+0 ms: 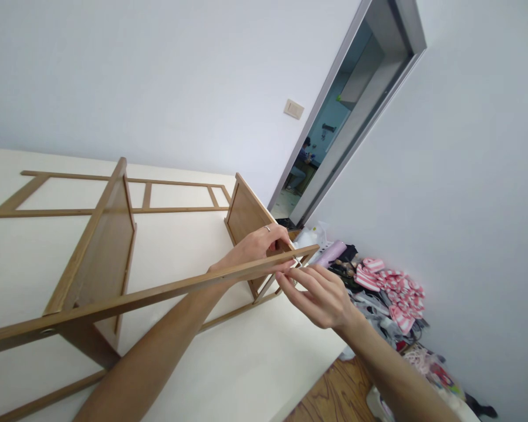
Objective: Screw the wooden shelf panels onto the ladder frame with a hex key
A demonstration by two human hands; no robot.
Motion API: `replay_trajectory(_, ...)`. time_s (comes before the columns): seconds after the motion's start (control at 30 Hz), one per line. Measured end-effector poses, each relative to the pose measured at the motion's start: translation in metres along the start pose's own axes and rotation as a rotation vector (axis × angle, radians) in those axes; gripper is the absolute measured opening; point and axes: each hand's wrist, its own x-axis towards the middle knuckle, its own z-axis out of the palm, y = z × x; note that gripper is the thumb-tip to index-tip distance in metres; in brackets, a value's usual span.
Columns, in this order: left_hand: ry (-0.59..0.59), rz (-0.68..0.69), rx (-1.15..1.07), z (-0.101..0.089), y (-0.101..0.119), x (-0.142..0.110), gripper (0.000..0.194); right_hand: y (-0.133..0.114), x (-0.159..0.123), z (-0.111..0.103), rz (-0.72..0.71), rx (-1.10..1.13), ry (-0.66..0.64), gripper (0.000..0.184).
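Note:
A light-brown wooden shelf frame lies on its side, with a long rail [176, 287] running across the front. My left hand [259, 246], with a ring on one finger, reaches behind this rail and is closed around its far end, where it meets the end panel [250, 211]. On the near side, my right hand [319, 293] has thumb and forefinger pinched together close to the rail's end. A small thin shiny piece shows by the fingertips, too small to name. Farther left, a second wooden panel [101, 252] stands upright against the rail.
The frame rests on a white tabletop [255, 357]. A ladder-like wooden side frame [147, 196] lies toward the wall. Clothes, some pink-and-white striped [391, 287], are piled at right above a wood floor [334, 392]. Through a doorway [330, 123], a seated person [300, 167] is visible.

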Motion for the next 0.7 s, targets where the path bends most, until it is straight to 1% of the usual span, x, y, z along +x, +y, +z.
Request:
replay_trajectory(0.13, -0.01, -0.015, 0.011, -0.0002, 0.0018, 0.0002, 0.023, 0.0024, -0.0008, 0.0004, -0.017, -0.031, 0.014, 0.02)
replay_trajectory(0.2, -0.003, 0.0, 0.017, 0.0002, 0.0015, 0.0004, 0.024, 0.0031, 0.0006, -0.0003, -0.007, -0.044, 0.026, 0.021)
replay_trajectory(0.37, -0.01, 0.04, 0.011, 0.0, -0.0022, 0.0008, 0.029, 0.0019, 0.0025, -0.0001, 0.069, -0.058, 0.09, 0.027)
replay_trajectory(0.53, -0.005, 0.05, 0.014, -0.0003, -0.0043, 0.0004, 0.035, 0.0037, 0.0003, 0.0032, 0.157, -0.071, 0.15, 0.035)
replay_trajectory(0.63, 0.002, 0.036, 0.023, 0.0003, -0.0036, 0.0001, 0.035, 0.0069, -0.001, 0.0036, 0.139, -0.076, 0.18, 0.035)
replay_trajectory(0.7, 0.008, 0.028, 0.029, 0.0003, -0.0024, 0.0, 0.034, 0.0091, -0.0018, 0.0026, 0.122, -0.07, 0.169, 0.035)
